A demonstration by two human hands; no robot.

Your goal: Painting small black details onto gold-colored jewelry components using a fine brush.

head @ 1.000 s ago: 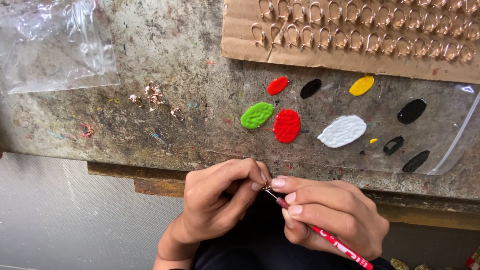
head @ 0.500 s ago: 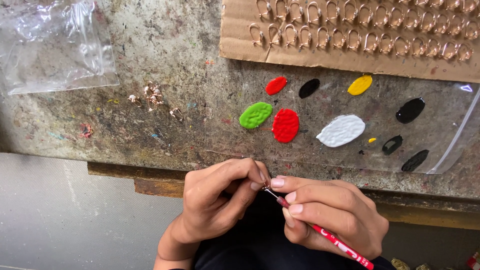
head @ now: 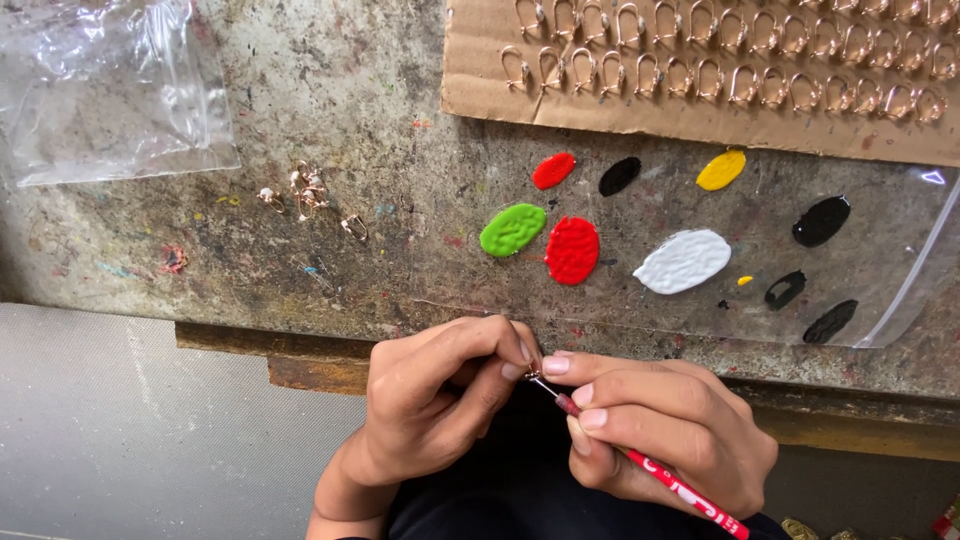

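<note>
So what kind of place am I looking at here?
Probably a small jewellery-painting workbench: blobs of paint on a stained bench, a cardboard sheet lined with metal hooks, and a fine brush in the right hand.

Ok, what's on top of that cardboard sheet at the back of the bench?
Rows of small gold-coloured hook findings sit hooked into the cardboard sheet. Their ends pass through the card, so those parts are covered. The sheet runs past the picture's top and right edges.
</note>
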